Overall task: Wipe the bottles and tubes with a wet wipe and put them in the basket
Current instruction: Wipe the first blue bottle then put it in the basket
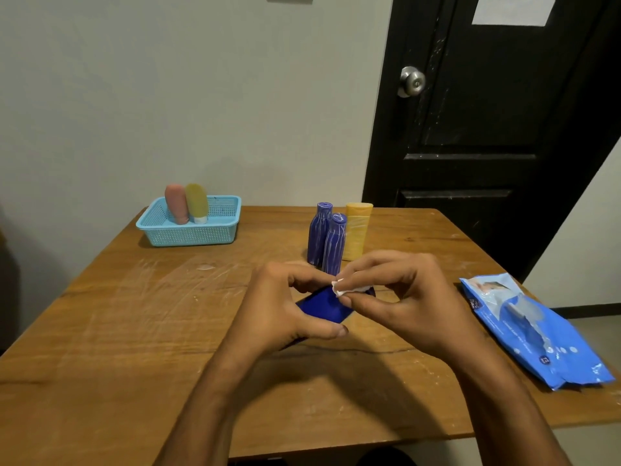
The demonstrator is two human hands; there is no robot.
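Fingers of the left hand (282, 307) curl round a dark blue bottle (324, 306), thumb underneath, holding it tilted just above the bench (134, 331) at frame centre. Fingers of the right hand (400, 297) pinch a small white wet wipe (346, 288) against the bottle's upper end.

Step in hand, by my reading: wiping this bottle; it is not yet in the basket.

Blue basket (188, 235) sits at approx 10 o'clock from the hands, well apart, w/ a pink tube (176, 203) and a yellow-green tube (197, 201) standing in it, touching. At 12 o'clock, near the hands, two striped blue bottles (327, 240) and a yellow bottle (357, 235) stand close together on the bench, presumably waiting their turn. Blue wipes pack (534, 334) lies at 3 o'clock by the bench edge.

Next move likely calls for finishing the wipe along the bottle's body, then the left hand carrying it towards 10 o'clock and setting it in the basket beside the tubes w/o knocking them over.
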